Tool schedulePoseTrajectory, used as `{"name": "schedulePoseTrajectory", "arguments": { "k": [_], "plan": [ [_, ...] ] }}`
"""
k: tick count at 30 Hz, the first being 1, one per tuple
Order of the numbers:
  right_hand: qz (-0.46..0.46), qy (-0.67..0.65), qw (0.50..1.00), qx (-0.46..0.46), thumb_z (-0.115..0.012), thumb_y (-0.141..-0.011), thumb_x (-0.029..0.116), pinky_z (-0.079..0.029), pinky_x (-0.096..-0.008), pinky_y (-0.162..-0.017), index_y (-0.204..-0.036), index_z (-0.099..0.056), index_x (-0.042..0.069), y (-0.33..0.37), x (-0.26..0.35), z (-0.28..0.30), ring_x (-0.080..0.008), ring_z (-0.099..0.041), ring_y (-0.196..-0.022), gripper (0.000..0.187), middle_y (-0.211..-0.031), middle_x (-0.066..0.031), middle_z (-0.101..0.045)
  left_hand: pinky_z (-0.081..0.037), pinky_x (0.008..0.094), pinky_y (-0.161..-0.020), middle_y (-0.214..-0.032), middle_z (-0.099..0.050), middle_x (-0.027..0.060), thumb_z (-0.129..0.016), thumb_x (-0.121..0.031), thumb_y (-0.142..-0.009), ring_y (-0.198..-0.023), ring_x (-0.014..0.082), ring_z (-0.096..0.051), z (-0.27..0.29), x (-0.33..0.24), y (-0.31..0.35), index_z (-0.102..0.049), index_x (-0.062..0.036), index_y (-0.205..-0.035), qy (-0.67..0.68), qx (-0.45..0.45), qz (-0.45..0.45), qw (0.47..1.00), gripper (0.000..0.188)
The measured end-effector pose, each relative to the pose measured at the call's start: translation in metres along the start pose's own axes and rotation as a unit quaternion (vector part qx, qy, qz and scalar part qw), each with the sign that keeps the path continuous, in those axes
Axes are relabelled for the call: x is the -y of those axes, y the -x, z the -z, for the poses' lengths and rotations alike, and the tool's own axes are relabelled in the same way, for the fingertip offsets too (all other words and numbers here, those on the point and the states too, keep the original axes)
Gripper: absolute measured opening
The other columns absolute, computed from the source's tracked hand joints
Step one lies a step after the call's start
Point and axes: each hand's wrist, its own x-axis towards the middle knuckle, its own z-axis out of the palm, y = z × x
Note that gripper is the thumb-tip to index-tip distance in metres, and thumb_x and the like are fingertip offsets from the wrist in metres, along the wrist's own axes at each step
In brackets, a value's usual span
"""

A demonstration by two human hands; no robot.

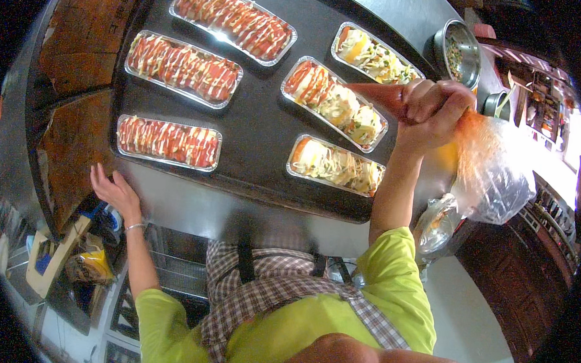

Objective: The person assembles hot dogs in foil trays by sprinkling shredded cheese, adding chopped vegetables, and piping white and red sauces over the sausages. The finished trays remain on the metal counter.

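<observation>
My right hand (436, 110) squeezes a clear piping bag of red-orange sauce (378, 98), its tip pointing left over a middle foil tray (288, 90). Inside that tray, red zigzags lie across the left end of the food; the rest shows white sauce. Two more foil trays, one behind (334, 50) and one in front (291, 168), hold food with pale sauce and no red lines. On the left, three foil trays (130, 71) carry red and white stripes. My left hand (114, 190) is empty, fingers spread, by the counter's front left corner.
The trays stand on a large dark baking sheet (254, 125) on a metal counter (173, 199). At the back right are a steel bowl (439, 45) of chopped food and a smaller metal container (495, 103). Foil-wrapped stuff (438, 223) lies right of my elbow.
</observation>
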Motion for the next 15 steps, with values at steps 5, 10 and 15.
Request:
{"name": "schedulePoseTrajectory", "arguments": {
  "k": [5, 10, 15],
  "plan": [
    [-0.026, -0.068, 0.997, 0.014, -0.044, -0.093, 0.035, -0.032, -0.0258, -0.036, -0.083, -0.046, 0.006, 0.023, 0.009, 0.000, -0.0103, -0.032, -0.033, 0.030, -0.043, 0.0000, -0.034, -0.021, 0.0460, -0.102, -0.134, -0.034, 0.0162, -0.040, -0.033, -0.092, -0.124, 0.0330, -0.030, -0.001, 0.001, 0.001, -0.040, -0.0042, -0.127, -0.005, -0.006, 0.001, 1.000, 0.045],
    [-0.017, -0.050, 0.998, -0.016, -0.043, -0.094, 0.032, -0.032, -0.0254, -0.036, -0.083, -0.046, 0.007, 0.010, 0.005, 0.009, -0.0103, -0.031, -0.033, 0.028, -0.043, -0.0007, -0.033, -0.021, 0.0463, -0.102, -0.134, -0.034, 0.0154, -0.040, -0.033, -0.092, -0.124, 0.0329, -0.030, -0.004, 0.003, 0.001, -0.040, -0.0054, -0.127, -0.001, -0.011, 0.000, 1.000, 0.045],
    [-0.027, -0.053, 0.998, -0.011, -0.037, -0.095, 0.037, -0.029, -0.0268, -0.037, -0.081, -0.048, 0.008, 0.021, 0.011, 0.012, -0.0092, -0.028, -0.032, 0.034, -0.041, 0.0018, -0.027, -0.020, 0.0475, -0.102, -0.135, -0.034, 0.0144, -0.039, -0.035, -0.092, -0.125, 0.0324, -0.029, -0.001, -0.002, 0.001, -0.040, -0.0060, -0.128, -0.005, -0.012, 0.008, 1.000, 0.046]
  ]
}}
